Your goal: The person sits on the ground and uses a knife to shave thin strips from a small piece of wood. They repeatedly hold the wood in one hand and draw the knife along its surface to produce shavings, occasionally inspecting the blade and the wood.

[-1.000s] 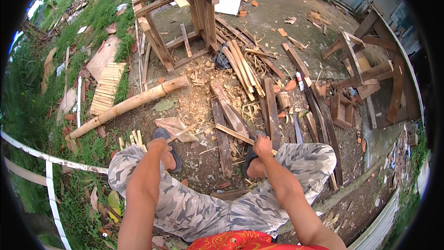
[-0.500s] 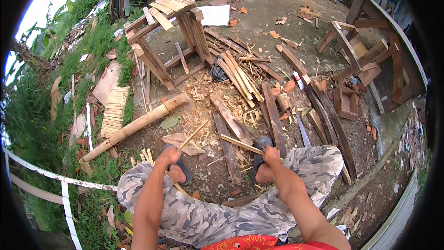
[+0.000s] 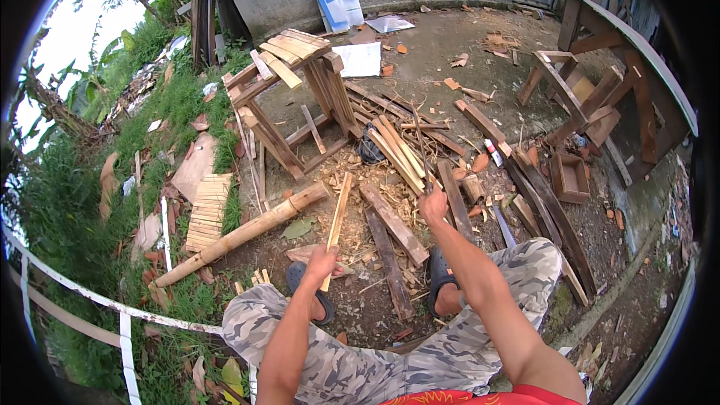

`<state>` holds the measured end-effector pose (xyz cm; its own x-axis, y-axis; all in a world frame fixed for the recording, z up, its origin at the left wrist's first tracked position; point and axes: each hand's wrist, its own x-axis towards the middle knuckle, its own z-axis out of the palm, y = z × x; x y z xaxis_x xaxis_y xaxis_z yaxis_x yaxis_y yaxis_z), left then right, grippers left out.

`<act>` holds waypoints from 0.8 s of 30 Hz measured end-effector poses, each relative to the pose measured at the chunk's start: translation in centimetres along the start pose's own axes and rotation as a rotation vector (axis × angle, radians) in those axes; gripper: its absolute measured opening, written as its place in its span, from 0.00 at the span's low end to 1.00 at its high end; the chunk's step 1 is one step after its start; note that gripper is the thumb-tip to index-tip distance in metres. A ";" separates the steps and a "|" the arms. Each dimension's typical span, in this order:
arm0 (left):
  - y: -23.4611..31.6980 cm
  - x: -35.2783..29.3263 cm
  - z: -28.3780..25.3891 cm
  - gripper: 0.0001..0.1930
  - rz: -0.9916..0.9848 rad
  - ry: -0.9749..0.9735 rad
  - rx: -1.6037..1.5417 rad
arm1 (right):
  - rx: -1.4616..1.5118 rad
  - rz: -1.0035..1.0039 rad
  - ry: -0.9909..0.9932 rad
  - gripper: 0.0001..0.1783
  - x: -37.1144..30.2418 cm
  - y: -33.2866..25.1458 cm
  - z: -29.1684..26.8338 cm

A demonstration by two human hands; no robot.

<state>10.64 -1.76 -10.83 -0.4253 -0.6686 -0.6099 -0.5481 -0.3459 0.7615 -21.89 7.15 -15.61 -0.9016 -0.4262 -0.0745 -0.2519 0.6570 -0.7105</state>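
Observation:
My left hand (image 3: 321, 262) grips the lower end of a thin pale wooden strip (image 3: 339, 210), which stands tilted up and away from me over the wood shavings (image 3: 352, 180). My right hand (image 3: 433, 206) is raised further out and holds a long dark blade (image 3: 421, 148) pointing up, to the right of the strip and apart from it. My knees in camouflage trousers (image 3: 525, 270) and my dark sandals (image 3: 442, 274) frame the ground below both hands.
A thick bamboo pole (image 3: 240, 234) lies at the left beside a stack of cut slats (image 3: 206, 210). A wooden stool frame (image 3: 296, 97) stands ahead. Loose planks (image 3: 394, 221), a small wooden box (image 3: 570, 178) and a wooden bench frame (image 3: 600, 97) lie at the right. Grass covers the left side.
My right hand has lifted up and away with the blade. My left hand now holds the strip on end instead of low near my knee. The view has tilted upward.

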 end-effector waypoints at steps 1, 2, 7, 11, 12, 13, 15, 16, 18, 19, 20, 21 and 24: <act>0.0 0.1 0.1 0.16 0.008 -0.006 -0.029 | 0.044 -0.033 0.063 0.19 1.2 -1.4 -0.5; 0.1 0.2 0.2 0.17 0.009 -0.002 -0.055 | 0.045 -0.028 0.032 0.20 2.8 -2.8 -1.3; 0.4 0.6 1.5 0.16 0.083 0.086 -0.037 | -0.106 -0.163 -0.136 0.20 7.5 -7.5 -9.6; 0.9 1.2 4.7 0.16 0.062 0.111 -0.174 | -0.112 0.020 -0.394 0.18 6.3 -8.4 -16.8; 1.1 1.5 5.9 0.18 0.032 0.097 -0.218 | 0.108 -0.029 -0.405 0.15 4.8 -7.9 -17.8; 1.4 1.7 7.2 0.17 0.019 0.081 -0.300 | 0.195 -0.011 -0.447 0.13 3.6 -7.6 -18.6; 2.4 2.1 9.9 0.16 -0.035 0.078 -0.431 | 0.239 0.192 -0.510 0.33 2.0 -7.5 -19.6; 3.2 2.6 11.3 0.17 -0.031 0.079 -0.429 | 0.215 0.105 -0.444 0.32 1.8 -7.6 -20.1; 5.2 3.6 14.1 0.15 0.007 0.064 -0.466 | 0.164 0.012 -0.341 0.30 1.2 -7.5 -20.6; 6.7 4.5 15.2 0.13 0.019 0.065 -0.443 | 0.133 -0.058 -0.286 0.28 1.2 -7.6 -20.8; 8.2 5.5 16.0 0.16 0.088 0.061 -0.438 | 0.094 -0.099 -0.202 0.26 1.4 -7.6 -20.9; 9.6 6.6 16.8 0.19 0.137 0.062 -0.423 | 0.049 -0.143 -0.119 0.25 1.5 -7.5 -21.1; 12.2 9.9 18.5 0.33 0.326 0.031 -0.213 | -0.012 -0.120 -0.084 0.20 2.1 -7.0 -21.3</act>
<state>-13.55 -0.42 -11.61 -0.5286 -0.7847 -0.3238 -0.2247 -0.2385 0.9448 -29.51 14.90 4.10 -0.8322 -0.5523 -0.0481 -0.3609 0.6055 -0.7093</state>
